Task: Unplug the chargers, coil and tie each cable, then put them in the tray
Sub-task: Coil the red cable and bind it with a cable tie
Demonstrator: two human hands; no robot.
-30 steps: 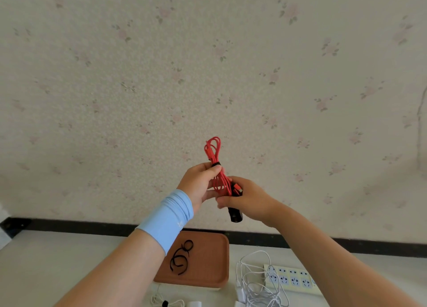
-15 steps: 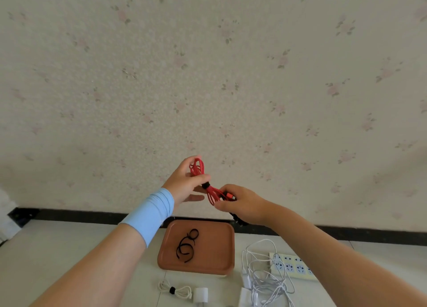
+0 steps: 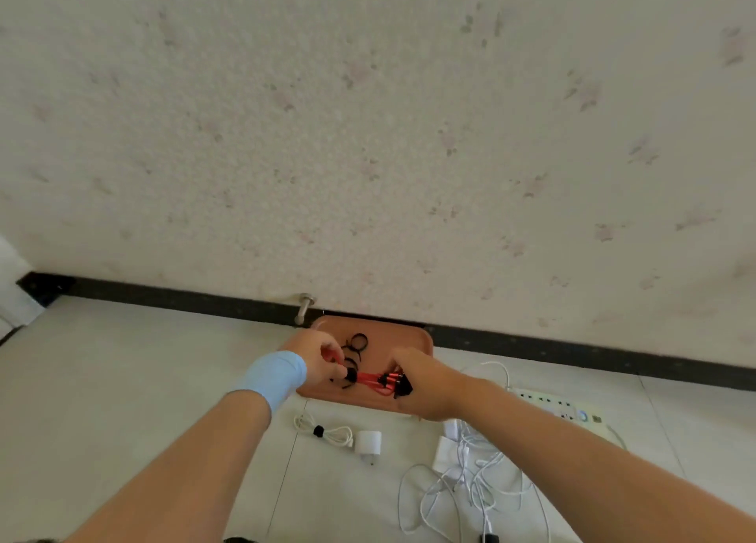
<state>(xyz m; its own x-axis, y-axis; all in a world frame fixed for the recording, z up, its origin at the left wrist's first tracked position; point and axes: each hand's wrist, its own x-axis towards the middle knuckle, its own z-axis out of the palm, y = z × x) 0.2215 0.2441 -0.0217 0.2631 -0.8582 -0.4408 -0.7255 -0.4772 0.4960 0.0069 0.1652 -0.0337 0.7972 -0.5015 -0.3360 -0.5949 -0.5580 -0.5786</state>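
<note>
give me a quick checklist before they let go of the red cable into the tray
1. Red cable coiled and banded: a black band wraps it near the left end. ok
2. Bundle is over the tray: ok
3. Grip is secure: left hand and right hand each pinch an end. ok
4. Bundle already rests on the tray bottom: cannot tell
5. Landing spot is free: loose black ties lie close by. cannot tell
6. Other cables are finished: the tied white cable lies outside the tray and the white tangle is uncoiled. not ok
</note>
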